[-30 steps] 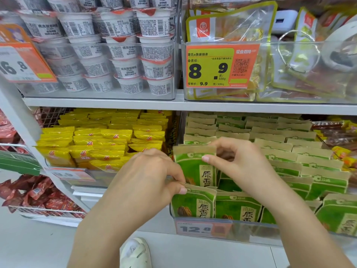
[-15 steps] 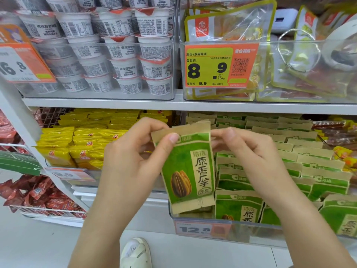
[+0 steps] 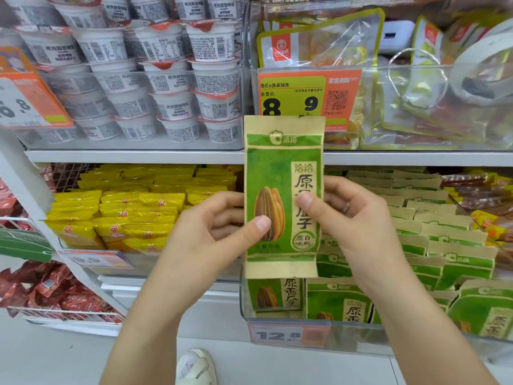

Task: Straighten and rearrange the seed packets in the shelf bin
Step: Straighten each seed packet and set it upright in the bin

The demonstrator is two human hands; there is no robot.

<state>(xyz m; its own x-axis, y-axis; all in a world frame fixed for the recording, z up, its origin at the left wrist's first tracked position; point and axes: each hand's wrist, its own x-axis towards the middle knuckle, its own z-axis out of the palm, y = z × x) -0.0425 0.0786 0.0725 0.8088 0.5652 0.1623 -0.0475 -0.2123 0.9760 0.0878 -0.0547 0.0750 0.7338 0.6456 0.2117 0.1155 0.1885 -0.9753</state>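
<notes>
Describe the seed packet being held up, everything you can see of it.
The packet is a flat, upright pouch, kraft-paper tan at top and bottom with a green printed front, a sunflower seed picture and Chinese characters. It looks smooth and unopened. Left hand and right hand pinch its side edges, thumbs on the front. It hangs in front of the shelf edge, above the bin.

One seed packet (image 3: 283,195) stands upright in front of the shelf edge (image 3: 138,156), above the front left corner of the shelf bin (image 3: 280,326), left hand (image 3: 205,237) on its left edge, right hand (image 3: 358,223) on its right. Other packets (image 3: 433,232) stand in rows inside the bin.
</notes>
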